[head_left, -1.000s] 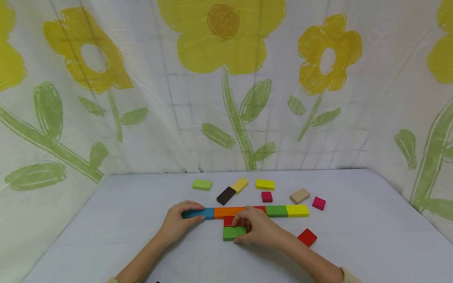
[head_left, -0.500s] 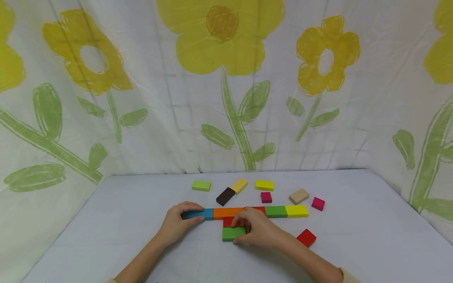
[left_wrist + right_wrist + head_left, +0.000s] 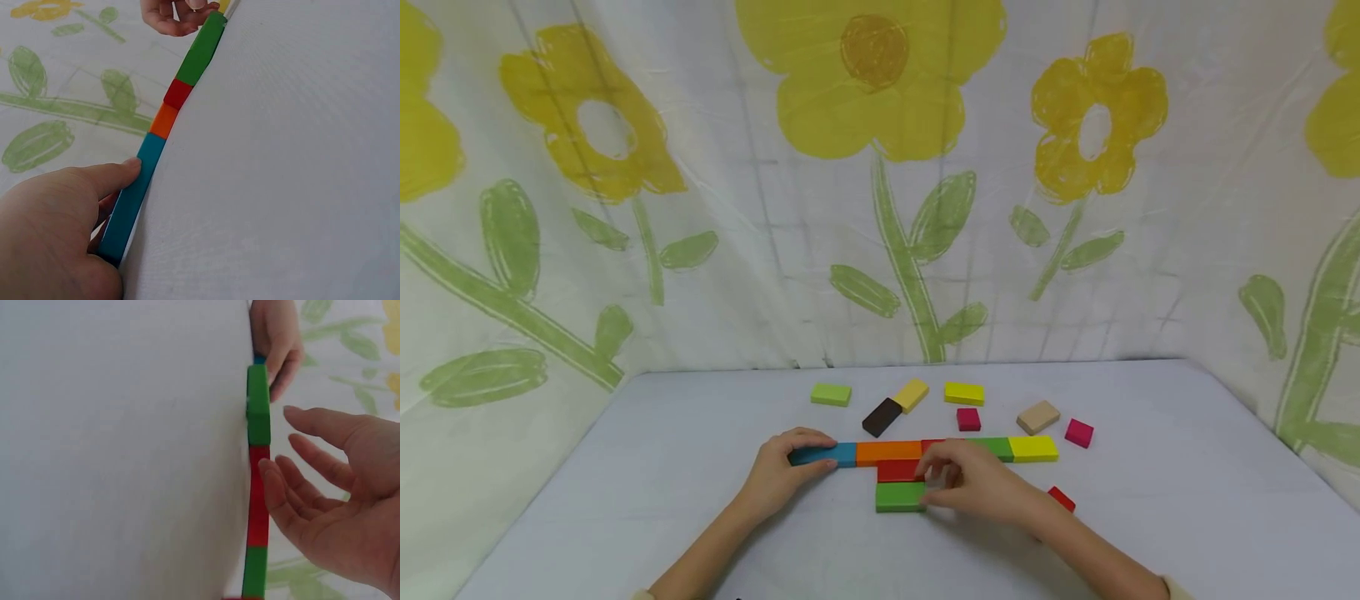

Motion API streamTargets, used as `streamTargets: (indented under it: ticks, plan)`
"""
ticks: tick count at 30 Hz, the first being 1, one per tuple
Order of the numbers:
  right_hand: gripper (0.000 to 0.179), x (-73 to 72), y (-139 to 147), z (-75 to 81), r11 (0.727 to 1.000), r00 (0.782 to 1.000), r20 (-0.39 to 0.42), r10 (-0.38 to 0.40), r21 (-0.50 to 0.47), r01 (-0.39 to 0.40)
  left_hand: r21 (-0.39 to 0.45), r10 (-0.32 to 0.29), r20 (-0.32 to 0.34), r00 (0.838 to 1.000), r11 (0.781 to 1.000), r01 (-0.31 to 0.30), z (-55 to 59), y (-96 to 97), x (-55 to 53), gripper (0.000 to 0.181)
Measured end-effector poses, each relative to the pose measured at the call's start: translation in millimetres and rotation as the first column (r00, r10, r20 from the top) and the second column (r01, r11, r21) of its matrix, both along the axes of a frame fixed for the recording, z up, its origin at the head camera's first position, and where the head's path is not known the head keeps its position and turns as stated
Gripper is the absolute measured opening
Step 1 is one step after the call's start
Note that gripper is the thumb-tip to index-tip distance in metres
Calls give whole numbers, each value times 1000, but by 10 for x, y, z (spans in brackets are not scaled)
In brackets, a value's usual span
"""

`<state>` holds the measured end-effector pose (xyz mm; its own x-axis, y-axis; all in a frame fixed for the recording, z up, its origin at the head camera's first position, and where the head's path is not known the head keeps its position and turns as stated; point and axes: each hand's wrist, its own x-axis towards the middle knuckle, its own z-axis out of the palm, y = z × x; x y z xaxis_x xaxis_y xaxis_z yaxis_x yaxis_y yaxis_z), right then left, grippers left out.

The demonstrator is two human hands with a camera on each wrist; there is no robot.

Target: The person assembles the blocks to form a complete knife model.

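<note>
A row of flat wooden blocks runs left to right in the head view: a blue block, an orange block, a red one, a green one and a yellow block. Below the orange lies a red block, and below that a green block. My left hand pinches the blue block at the row's left end between thumb and fingers. My right hand is just right of the lower red and green blocks, fingers loosely curved and holding nothing. It partly covers the row's red and green blocks.
Behind the row lie a light green block, a dark brown block, a pale yellow block, a yellow block, a tan block and two small pink blocks. Another red block is partly behind the right forearm.
My right hand has let go of the lower green block and moved a little right, uncovering more of the lower red and green blocks. The left hand keeps its hold on the blue block.
</note>
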<state>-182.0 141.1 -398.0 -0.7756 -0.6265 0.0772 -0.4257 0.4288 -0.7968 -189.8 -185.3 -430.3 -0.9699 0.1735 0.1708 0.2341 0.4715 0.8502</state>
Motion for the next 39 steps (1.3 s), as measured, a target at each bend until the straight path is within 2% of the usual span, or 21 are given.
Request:
streamTargets:
  ticks: [3,12,21,27,31,39]
  plan:
    - [22,15,118,19,1000,1000,-24,7,-7,-7,-2,-3,-2,1000,1000,3,-5,-4,-3,20]
    - [24,107,527,105,1000,999,-29,-13,8,13,-5,-9,-16,1000,1000,9,-21,-4,-15,20]
    - [24,189,892,94,998,998,-36,-42,39,43,7,-14,-8,1000,1000,14,-16,-1,-18,20]
    - [28,191,1070,76,997,998,-63,-5,72,10,7,-14,-10,1000,1000,14,-18,-5,-22,20]
    - [31,148,1187,15,997,999,-37,19,79,-16,1,-10,-8,1000,1000,10,-10,0,-25,20]
    - [41,-60,1474,-299,993,997,46,58,100,-63,-4,-3,-3,1000,1000,3,5,2,-11,20]
